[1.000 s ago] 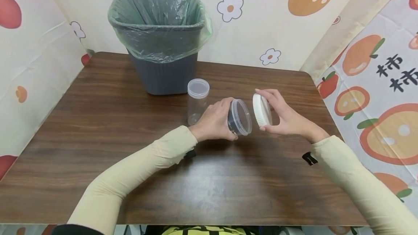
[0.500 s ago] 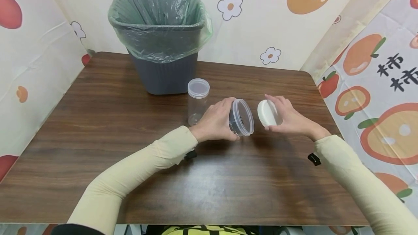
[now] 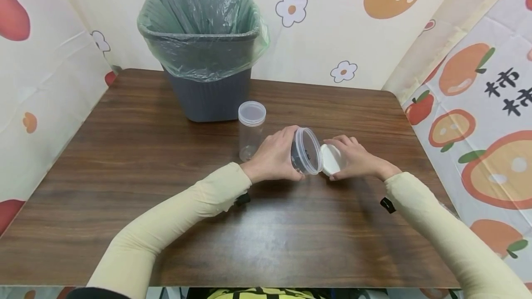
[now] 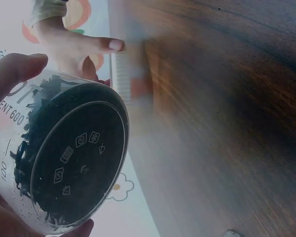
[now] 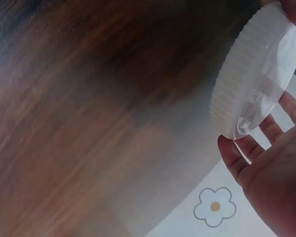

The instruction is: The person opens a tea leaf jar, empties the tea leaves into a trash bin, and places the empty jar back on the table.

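My left hand (image 3: 275, 157) grips a clear plastic jar (image 3: 306, 151) round its side, tilted so the uncovered mouth faces right. In the left wrist view, dark shredded bits (image 4: 79, 153) lie against the jar's bottom, and printed measuring marks show on its wall. My right hand (image 3: 355, 157) holds a white screw lid (image 3: 331, 160) by its edge, thumb on one side and fingers on the other. The lid stands on edge beside the jar's rim, overlapping it slightly in the head view. Its ribbed edge (image 5: 232, 84) shows in the right wrist view.
Behind my left hand stands a second clear jar (image 3: 251, 128), upright with a translucent lid on. A dark bin (image 3: 212, 98) with a green plastic liner is at the back left of the brown wooden table (image 3: 145, 170). Patterned cloth walls (image 3: 309, 54) border the table.
My right hand moved the lid right and turned it, then brought it back left and lower, close to the jar's rim. The left hand and jar hardly moved.
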The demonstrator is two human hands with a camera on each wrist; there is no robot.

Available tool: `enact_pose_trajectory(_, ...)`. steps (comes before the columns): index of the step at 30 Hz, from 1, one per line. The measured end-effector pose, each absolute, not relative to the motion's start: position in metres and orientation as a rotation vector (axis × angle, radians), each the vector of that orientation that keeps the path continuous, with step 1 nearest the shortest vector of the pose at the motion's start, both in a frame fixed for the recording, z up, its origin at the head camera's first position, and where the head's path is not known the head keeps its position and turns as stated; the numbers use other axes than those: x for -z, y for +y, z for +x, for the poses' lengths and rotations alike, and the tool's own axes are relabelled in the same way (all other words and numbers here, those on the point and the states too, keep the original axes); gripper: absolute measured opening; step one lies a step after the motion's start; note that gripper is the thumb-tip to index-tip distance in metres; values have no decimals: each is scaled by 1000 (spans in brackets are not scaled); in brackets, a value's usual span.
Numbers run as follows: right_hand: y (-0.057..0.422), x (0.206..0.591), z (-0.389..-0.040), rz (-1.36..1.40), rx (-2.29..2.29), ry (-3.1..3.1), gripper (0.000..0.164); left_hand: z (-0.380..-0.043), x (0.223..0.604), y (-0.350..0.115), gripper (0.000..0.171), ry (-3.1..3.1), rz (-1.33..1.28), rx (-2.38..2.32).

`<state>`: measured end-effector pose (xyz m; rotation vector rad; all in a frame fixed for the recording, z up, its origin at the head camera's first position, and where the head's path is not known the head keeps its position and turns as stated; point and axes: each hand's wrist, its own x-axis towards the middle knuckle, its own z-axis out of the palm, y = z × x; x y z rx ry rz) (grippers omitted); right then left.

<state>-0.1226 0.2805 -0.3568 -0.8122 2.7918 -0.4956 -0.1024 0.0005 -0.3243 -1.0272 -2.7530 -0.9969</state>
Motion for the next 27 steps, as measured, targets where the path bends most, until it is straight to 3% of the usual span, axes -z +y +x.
enact_pose_trajectory(27, 278, 367, -121, -757, 511, 2703, 100, -100, 320, 1, 105, -2768, -1039, 1011)
